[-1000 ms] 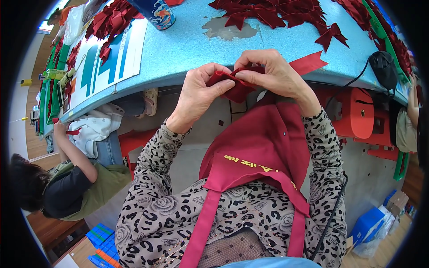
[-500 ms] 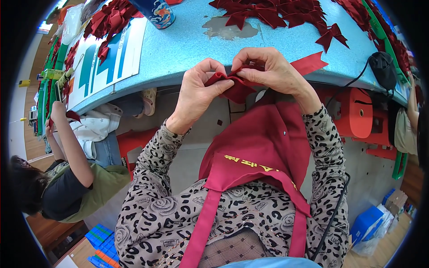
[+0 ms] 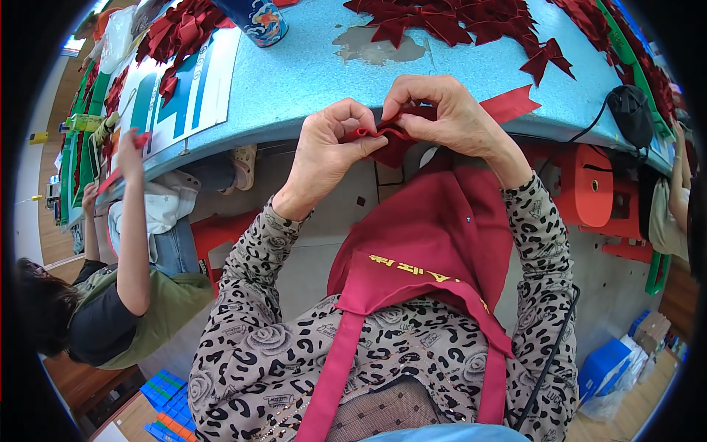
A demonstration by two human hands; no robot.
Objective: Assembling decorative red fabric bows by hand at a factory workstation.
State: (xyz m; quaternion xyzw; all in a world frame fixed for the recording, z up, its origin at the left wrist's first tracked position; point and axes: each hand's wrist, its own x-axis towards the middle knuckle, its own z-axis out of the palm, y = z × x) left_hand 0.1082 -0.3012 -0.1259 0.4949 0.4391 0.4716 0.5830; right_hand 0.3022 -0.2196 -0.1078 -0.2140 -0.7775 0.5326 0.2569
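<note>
Left hand (image 3: 331, 147) is pinched narrow, thumb against fingers, on one dark red ribbon (image 3: 394, 149), and the right hand (image 3: 453, 118) has much the same pinch on its other side. Ribbon's held up around the near edge of the blue table (image 3: 302, 81). Compared with a second ago its middle looks more bunched and the hanging flap narrower, so I'd say the folding's moving along but not done.

Counting up: one brighter strip (image 3: 512, 104) past the right hand (can't tell if it's the same piece), one cup (image 3: 259, 26), one black pouch (image 3: 632, 118), one printed board (image 3: 184, 107). One bow (image 3: 546, 60) sits at the edge of the middle pile (image 3: 449, 20); the rest overlap too much to count. One co-worker (image 3: 132, 309) on the left, two hands showing, one lifted higher just now, with a second ribbon (image 3: 110, 179) stretched between.
</note>
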